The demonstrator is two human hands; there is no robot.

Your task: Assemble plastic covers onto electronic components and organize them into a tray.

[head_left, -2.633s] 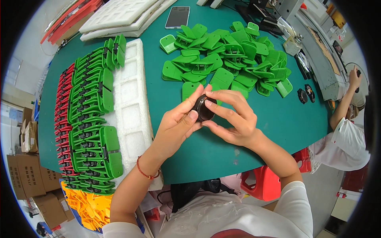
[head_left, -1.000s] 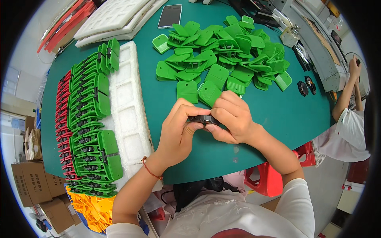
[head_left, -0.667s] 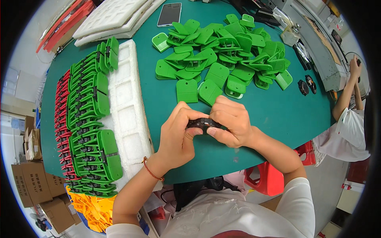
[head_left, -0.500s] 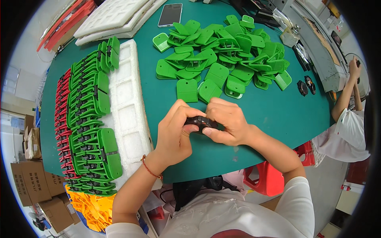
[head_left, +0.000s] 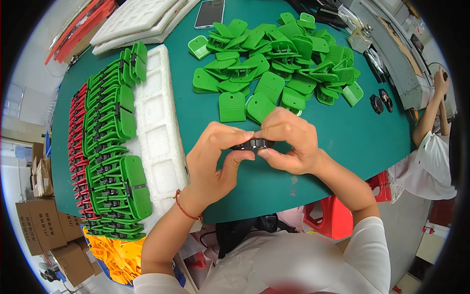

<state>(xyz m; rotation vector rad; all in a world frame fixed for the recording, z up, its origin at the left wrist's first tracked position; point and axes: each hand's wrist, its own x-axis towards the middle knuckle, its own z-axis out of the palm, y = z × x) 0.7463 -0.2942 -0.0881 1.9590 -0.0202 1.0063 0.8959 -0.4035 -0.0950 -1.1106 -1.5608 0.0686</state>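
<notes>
Between my two hands is a small black round plastic part (head_left: 253,144), seen edge-on above the green table mat. My left hand (head_left: 215,159) pinches its left end between thumb and fingers. On the right end, my right hand (head_left: 292,139) grips it the same way, and both sets of fingertips nearly meet along its top. Just beyond my hands lies a loose heap of green plastic clips (head_left: 274,63). Two similar black round parts (head_left: 381,102) rest at the right side of the mat.
On the left, rows of green clips with black pieces (head_left: 115,132) and red ones (head_left: 78,152) stand beside a white foam tray (head_left: 159,112). A phone (head_left: 210,13) and stacked foam trays (head_left: 134,22) lie at the back. Yellow parts (head_left: 117,257) fill a bin. Another person's hand (head_left: 440,82) shows at right.
The black part has turned from tilted to level, edge-on. My right hand has shifted slightly up and right, and its fingers now sit closer to my left fingertips.
</notes>
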